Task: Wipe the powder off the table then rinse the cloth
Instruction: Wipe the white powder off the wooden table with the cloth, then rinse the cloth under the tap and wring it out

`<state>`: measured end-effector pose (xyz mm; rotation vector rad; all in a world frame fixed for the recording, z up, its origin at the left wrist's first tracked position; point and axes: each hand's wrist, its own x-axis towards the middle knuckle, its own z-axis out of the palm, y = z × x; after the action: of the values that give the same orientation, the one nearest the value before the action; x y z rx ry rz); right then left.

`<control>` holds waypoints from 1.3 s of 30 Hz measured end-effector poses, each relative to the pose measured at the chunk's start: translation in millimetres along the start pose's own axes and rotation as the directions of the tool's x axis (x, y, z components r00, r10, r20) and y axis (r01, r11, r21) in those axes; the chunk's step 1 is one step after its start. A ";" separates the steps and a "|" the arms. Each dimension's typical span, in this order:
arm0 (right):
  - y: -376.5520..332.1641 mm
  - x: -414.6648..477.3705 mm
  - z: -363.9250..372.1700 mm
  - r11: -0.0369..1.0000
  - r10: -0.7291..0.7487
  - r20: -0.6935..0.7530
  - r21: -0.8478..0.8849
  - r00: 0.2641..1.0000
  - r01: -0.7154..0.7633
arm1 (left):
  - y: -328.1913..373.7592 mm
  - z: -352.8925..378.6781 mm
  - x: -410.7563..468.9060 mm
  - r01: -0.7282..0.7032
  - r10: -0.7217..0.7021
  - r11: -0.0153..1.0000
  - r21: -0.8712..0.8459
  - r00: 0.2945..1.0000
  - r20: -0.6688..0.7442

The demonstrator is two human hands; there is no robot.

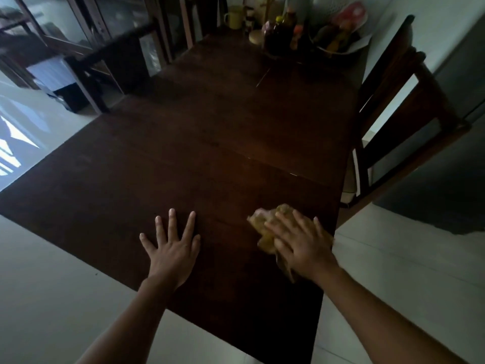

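Presses a cloth (262,224) onto the dark table (210,143) with the right hand (301,243), fingers spread. Lays the left hand (173,248) flat nearby. Bottles (280,35) and chair (409,114) beyond.

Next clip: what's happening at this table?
A person appears to be wiping a dark wooden table. The right hand presses a yellowish cloth flat onto the top near its right edge. The left hand rests flat on the wood beside it, fingers spread. No powder shows in the dim light. Bottles and a yellow mug stand at the far end.
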<state>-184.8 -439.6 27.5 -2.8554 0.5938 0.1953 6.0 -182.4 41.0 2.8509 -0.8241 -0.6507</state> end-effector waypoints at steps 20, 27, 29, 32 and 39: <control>29.9 -10.0 -8.0 0.996 0.076 0.012 0.041 0.997 -0.076 | 1.9 7.8 -2.8 -0.013 0.017 1.000 0.025 0.990 -0.139; -22.4 -16.0 4.6 0.972 0.182 -0.068 0.166 0.981 -0.169 | 5.6 8.4 -2.6 0.009 -0.004 0.999 0.033 0.989 -0.147; -38.6 -40.8 13.2 0.987 0.044 -0.074 0.155 0.996 -0.032 | 6.7 8.1 -3.4 0.020 -0.016 0.999 0.026 0.991 -0.134; -42.5 -69.4 21.0 0.981 -0.050 -0.159 0.179 0.986 0.079 | 16.3 7.7 -7.2 0.051 -0.053 0.999 -0.016 0.993 -0.106; 27.1 -113.2 -41.1 0.659 0.112 -0.158 0.751 0.981 0.046 | 118.9 17.5 -39.7 -0.045 0.045 0.997 -0.064 0.999 0.005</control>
<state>-295.2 -430.9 81.8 -2.0437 0.5823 -0.2787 -89.5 -261.8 65.3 2.7665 -0.8502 -0.6679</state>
